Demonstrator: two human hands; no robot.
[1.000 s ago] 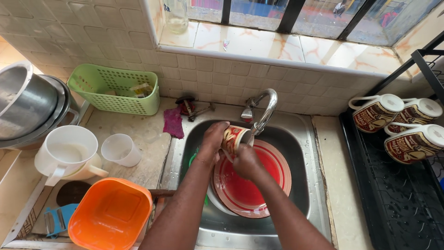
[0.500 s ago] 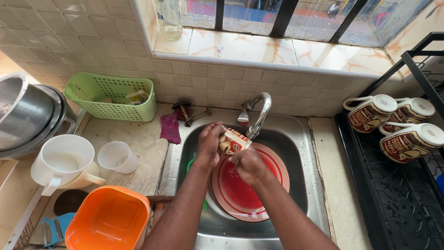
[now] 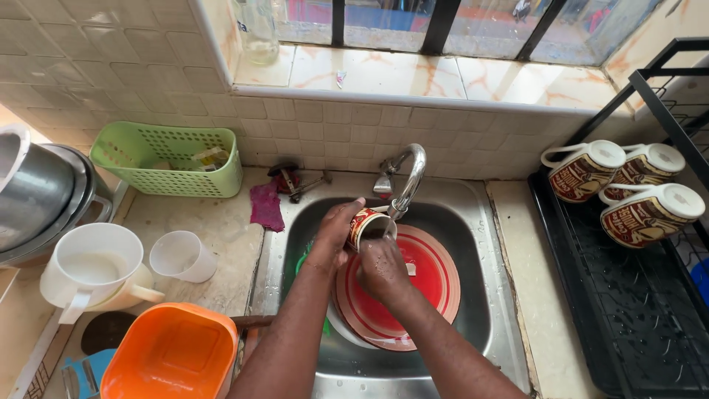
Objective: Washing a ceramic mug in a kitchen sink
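Over the stainless steel sink (image 3: 473, 222), the left hand (image 3: 334, 238) grips a brown-and-cream patterned ceramic mug (image 3: 367, 224) by its side, just under the curved metal tap (image 3: 408, 177). The right hand (image 3: 382, 267) is at the mug's mouth, fingers seemingly curled inside; the view is poor there. A red round plate (image 3: 428, 284) lies in the basin below.
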